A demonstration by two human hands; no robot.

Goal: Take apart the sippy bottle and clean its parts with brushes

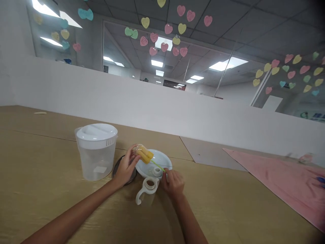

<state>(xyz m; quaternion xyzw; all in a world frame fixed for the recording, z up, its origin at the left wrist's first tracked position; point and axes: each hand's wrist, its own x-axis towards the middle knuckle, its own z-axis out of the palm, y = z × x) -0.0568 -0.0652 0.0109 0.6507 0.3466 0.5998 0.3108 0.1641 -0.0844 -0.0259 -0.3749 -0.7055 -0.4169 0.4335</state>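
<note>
My left hand (127,165) is wrapped around a small clear bottle (138,149), tilted with its mouth toward the right. A bottle brush with a yellow sponge head (145,155) is partly inside the bottle. My right hand (174,183) grips the brush's thin green handle (157,165) near its end. Below both hands stands a white bowl (166,162) with a small white ring-shaped cap (157,171) in it. In front of the bowl, a white ring with a curved handle (147,189) rests on the table.
Left of my hands stands a translucent pitcher (95,162) with a white lid. A dark round dish or lid (131,178) lies partly under my left hand. Pink cloth (284,179) covers the table's right side. A low white wall (152,105) runs behind the table (50,189).
</note>
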